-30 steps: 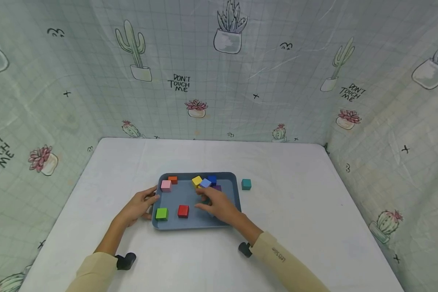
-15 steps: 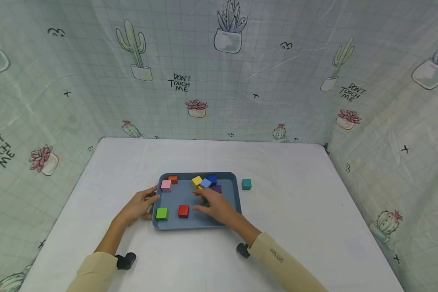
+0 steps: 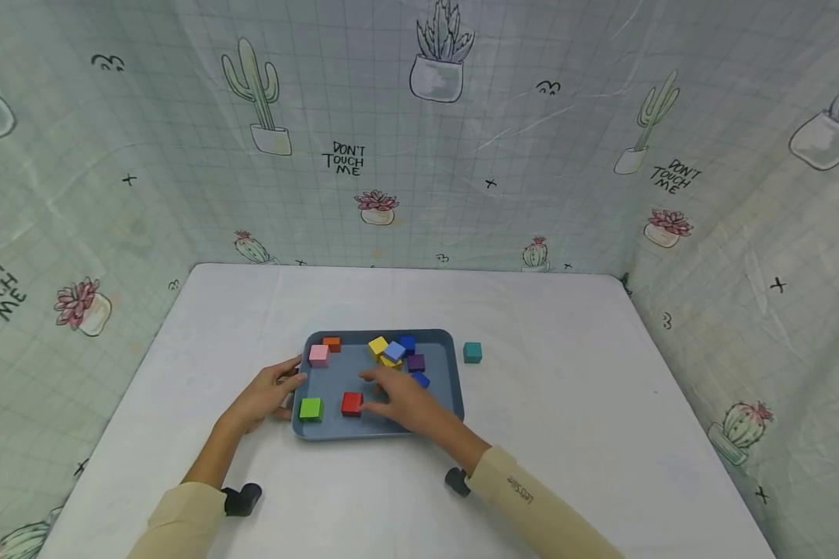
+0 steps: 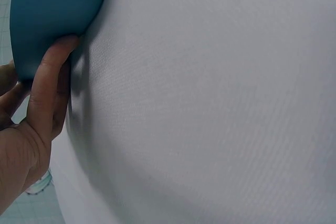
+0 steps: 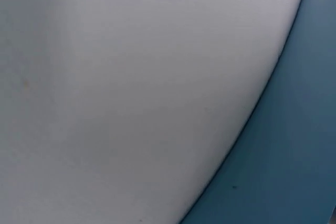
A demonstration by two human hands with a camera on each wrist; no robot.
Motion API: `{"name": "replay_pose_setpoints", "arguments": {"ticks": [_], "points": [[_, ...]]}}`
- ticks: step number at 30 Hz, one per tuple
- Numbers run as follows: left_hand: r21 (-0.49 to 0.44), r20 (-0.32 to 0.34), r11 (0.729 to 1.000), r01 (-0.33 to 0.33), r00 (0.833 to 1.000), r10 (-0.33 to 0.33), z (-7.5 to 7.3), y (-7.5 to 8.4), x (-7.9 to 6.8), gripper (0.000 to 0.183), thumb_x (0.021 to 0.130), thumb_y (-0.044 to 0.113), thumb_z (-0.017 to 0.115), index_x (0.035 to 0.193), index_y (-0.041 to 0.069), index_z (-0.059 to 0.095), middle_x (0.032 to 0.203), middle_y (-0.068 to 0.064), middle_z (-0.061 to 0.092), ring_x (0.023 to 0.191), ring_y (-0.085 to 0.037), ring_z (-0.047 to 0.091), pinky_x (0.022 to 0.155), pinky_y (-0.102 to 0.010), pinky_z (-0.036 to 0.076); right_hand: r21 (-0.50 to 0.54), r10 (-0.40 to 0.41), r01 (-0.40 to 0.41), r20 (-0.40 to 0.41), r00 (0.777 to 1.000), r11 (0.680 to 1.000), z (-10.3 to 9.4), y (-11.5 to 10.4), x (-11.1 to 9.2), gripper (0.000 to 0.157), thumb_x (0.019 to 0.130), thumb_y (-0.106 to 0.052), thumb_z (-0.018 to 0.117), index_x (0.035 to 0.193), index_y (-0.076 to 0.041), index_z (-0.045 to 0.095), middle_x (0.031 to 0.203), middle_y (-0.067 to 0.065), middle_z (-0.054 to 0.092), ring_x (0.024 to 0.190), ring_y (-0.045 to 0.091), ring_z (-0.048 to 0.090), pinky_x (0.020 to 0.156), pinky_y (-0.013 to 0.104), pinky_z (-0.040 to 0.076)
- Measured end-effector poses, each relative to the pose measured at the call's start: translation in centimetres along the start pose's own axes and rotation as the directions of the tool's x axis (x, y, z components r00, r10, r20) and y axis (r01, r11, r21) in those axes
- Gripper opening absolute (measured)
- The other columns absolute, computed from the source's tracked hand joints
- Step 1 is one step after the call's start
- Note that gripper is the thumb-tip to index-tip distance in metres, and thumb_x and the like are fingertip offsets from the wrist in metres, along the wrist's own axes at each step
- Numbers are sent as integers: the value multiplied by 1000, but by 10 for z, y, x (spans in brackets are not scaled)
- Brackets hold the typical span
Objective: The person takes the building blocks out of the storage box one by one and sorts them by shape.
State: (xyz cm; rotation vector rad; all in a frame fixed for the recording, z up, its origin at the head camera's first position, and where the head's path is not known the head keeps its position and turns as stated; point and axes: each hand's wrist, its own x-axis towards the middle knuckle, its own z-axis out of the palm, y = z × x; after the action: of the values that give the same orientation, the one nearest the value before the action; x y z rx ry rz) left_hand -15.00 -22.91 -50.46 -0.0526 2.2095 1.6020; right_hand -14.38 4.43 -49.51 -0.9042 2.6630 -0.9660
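My left hand (image 3: 269, 394) grips the left side of a blue-grey tray (image 3: 377, 433), thumb at the rim. The left wrist view shows its fingers (image 4: 44, 87) against the tray's outer wall (image 4: 58, 9). Over the tray, my right hand (image 3: 405, 400) has thumb and forefinger spread apart. Its thumb tip is right at the side of a red block (image 3: 351, 404). A green block (image 3: 311, 410) sits left of that. Beyond the right hand lie yellow (image 3: 377, 346), light blue (image 3: 395, 352), dark blue (image 3: 407, 343) and purple (image 3: 416, 362) blocks; another blue block (image 3: 420, 380) is partly hidden by the hand.
Pink (image 3: 318, 356) and orange (image 3: 332, 343) blocks sit in the tray's far left corner. Outside the tray, a teal block (image 3: 471, 353) rests to the right on the white table (image 3: 566, 388). A cactus-printed cloth (image 3: 517, 155) hangs around the table.
My right hand has moved left across the tray to the red block, uncovering the purple block and part of a blue one. My left hand stays at the tray's side.
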Motion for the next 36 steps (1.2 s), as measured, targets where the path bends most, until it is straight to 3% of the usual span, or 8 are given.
{"name": "replay_pose_setpoints", "arguments": {"ticks": [13,21,28,36], "points": [[9,-2,1000,8,1000,-8,0,2,1,62,99,22,49,150,3,18,141,-28,30,122,-44,38,70,-38,55,-160,9,2,68,998,987,5,2,1,56,84,-38,70,131,-11,55,118,1,58,91,6,52,77,13,45],[10,-8,1000,0,1000,0,0,1,0,61,99,21,49,149,2,19,139,-28,32,119,-42,41,68,-38,55,-186,22,-8,74,997,983,9,0,0,54,85,-37,69,130,-11,57,120,1,58,101,7,54,84,15,45],[0,-5,1000,-1,1000,1,2,3,-2,60,100,19,49,149,1,19,138,-29,32,115,-40,43,68,-39,55,-187,20,-3,91,996,982,12,-1,-1,52,85,-38,68,128,-10,58,115,1,59,95,6,53,82,14,45],[-3,-11,1000,8,1000,-8,1,5,-3,61,99,20,49,149,1,19,140,-28,31,119,-42,40,68,-38,55,-161,22,-7,95,995,987,14,-2,-1,53,86,-40,66,130,-10,57,119,1,59,100,5,53,84,15,44]]}}
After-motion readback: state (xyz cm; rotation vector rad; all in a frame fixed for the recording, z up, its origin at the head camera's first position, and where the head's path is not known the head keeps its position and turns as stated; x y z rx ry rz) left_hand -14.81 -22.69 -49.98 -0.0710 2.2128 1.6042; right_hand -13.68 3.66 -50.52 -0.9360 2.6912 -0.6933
